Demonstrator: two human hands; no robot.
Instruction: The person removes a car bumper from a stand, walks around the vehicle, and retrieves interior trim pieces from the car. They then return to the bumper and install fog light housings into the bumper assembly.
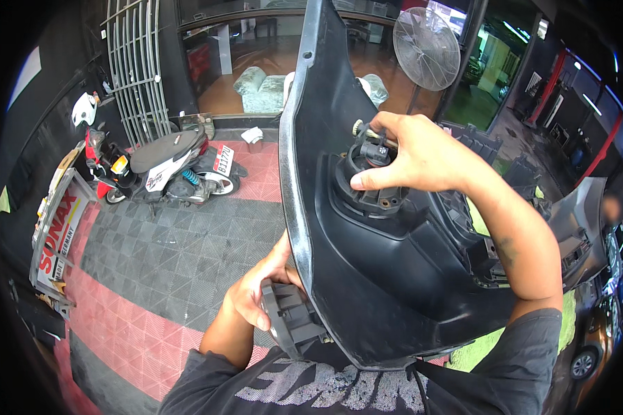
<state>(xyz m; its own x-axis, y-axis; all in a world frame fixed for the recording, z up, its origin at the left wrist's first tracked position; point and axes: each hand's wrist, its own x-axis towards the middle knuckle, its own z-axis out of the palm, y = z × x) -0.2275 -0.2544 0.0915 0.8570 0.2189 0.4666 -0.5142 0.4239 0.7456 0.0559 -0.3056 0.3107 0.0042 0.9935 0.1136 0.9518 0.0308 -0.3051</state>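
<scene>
A large black plastic car bumper (353, 277) stands tilted in front of me, its inner side facing up toward me. My right hand (415, 152) curls over a round black fog lamp housing (356, 183) set in the bumper, thumb on its near rim and fingers at the connector side. My left hand (256, 290) grips the bumper's left edge low down, with some fingers hidden behind it. Against that hand is a dark ribbed plastic piece (291, 315); whether it is joined to the bumper, I cannot tell.
A scooter (173, 162) is parked at the left, near a leaning metal rack (135, 69). A framed sign board (55, 235) stands at the far left. Behind the bumper is a pedestal fan (427, 48). More bumper parts (578, 228) lie to the right, near a car (595, 339).
</scene>
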